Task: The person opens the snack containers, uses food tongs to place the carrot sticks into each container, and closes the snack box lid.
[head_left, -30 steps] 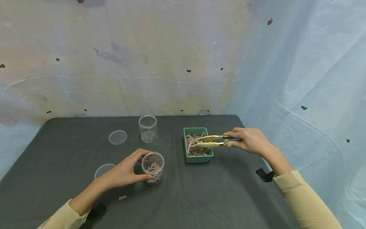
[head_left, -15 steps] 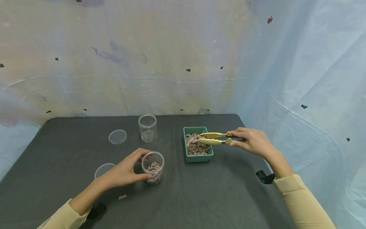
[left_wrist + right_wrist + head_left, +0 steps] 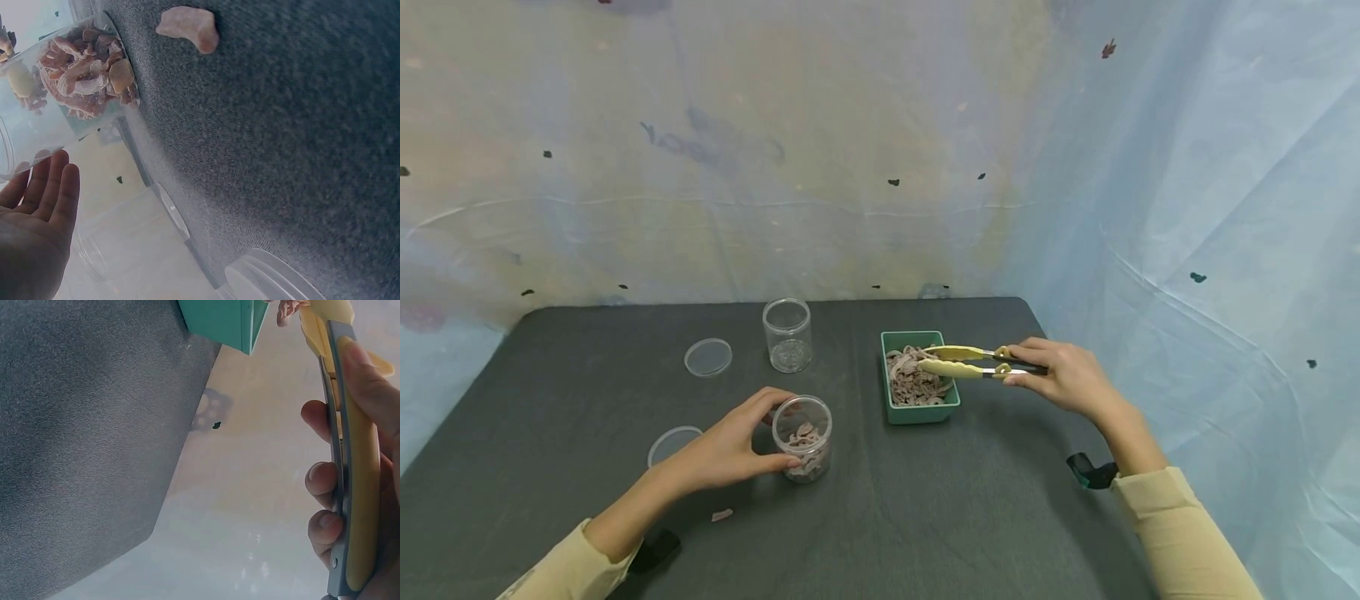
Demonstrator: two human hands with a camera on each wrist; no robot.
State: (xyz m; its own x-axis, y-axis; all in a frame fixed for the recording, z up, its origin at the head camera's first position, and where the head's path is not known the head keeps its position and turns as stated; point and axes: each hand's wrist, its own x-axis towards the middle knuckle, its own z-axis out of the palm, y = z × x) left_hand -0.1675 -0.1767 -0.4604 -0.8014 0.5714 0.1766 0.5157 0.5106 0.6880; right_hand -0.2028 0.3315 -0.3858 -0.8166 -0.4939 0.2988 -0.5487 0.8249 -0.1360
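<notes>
In the head view my left hand (image 3: pixel 730 450) holds a clear round jar (image 3: pixel 805 425) near the front left, thumb on the near side and fingers behind. Greyish-pink, meat-like strips (image 3: pixel 84 75) fill its lower part in the left wrist view. My right hand (image 3: pixel 1063 375) grips yellow tongs (image 3: pixel 958 369) by the handles. Their yellow heads reach over the right side of a green rectangular container (image 3: pixel 922 415), which is heaped with the same strips (image 3: pixel 913 383). At the tong tips in the right wrist view, some strips (image 3: pixel 287 309) show; I cannot tell whether they are pinched.
Behind the held jar stands a second clear jar (image 3: pixel 788 329). One clear lid (image 3: pixel 708 357) lies flat left of it, another lid (image 3: pixel 672 442) partly behind my left forearm. A loose strip (image 3: pixel 722 516) lies on the dark tabletop (image 3: pixel 887 517). Plastic sheeting (image 3: pixel 850 242) hangs at the back.
The tongs have drawn back to the right and lifted slightly from deeper among the strips in the green container. My left hand and its jar have stayed in place.
</notes>
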